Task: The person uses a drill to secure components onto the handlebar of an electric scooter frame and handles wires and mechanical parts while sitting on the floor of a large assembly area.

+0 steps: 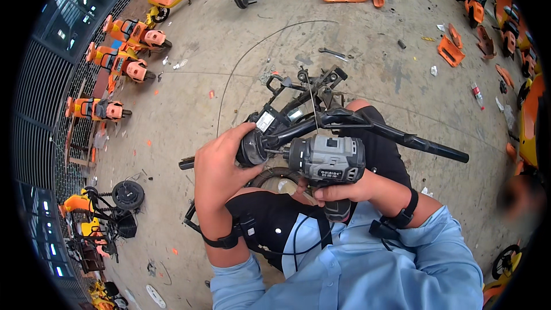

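Note:
My right hand (350,189) is wrapped round the grip of a grey and black cordless drill (332,158). Its chuck faces left, and the bit (278,152) reaches up to a round black part (251,148) beside a black handlebar (425,144). Whether the bit's tip sits on a screw is too small to tell. My left hand (221,166) holds that round part from its left side, thumb below and fingers above. Behind it, a stripped scooter frame (310,95) stands between my knees, with a labelled box (265,121) and a thin cable near it. Part of a wheel (275,179) shows below the drill.
A long thin cable (229,72) curves over the concrete floor. Ahead lie a wrench (332,52) and orange body panels (450,51). Several orange scooters (135,33) line the left side, and more stand at the right. A loose wheel (128,195) is at the left.

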{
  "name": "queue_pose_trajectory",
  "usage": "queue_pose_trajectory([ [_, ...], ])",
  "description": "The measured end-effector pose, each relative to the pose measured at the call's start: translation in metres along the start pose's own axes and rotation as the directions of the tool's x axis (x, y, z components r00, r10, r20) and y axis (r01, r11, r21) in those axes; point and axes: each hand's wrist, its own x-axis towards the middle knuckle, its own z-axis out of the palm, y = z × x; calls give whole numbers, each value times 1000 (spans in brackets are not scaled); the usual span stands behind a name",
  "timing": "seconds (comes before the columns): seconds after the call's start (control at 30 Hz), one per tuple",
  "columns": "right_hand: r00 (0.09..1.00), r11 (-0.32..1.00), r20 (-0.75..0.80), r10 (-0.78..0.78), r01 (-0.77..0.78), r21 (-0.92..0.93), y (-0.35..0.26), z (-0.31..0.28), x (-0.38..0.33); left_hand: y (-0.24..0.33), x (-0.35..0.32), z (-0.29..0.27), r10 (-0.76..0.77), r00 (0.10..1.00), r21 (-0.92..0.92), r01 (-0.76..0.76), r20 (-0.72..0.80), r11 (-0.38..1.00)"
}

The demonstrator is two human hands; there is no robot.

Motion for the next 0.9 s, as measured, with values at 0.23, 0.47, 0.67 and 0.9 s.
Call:
queue_pose_trajectory([
  [0.23,997,997,-36,68,-67,42,-15,6,-4,-2,1,2,27,1000,23,-27,-7,999],
  [0.47,993,995,-53,103,-103,-2,-29,10,-2,-1,0,2,28,1000,23,-28,12,999],
  [0.67,992,994,-58,113,-113,-8,-40,16,1,-1,-3,2,8,1000,44,-8,-2,999],
  [0.9,994,998,-107,31,-26,53,-27,23,3,-2,0,-2,-17,1000,10,18,-18,1000],
])
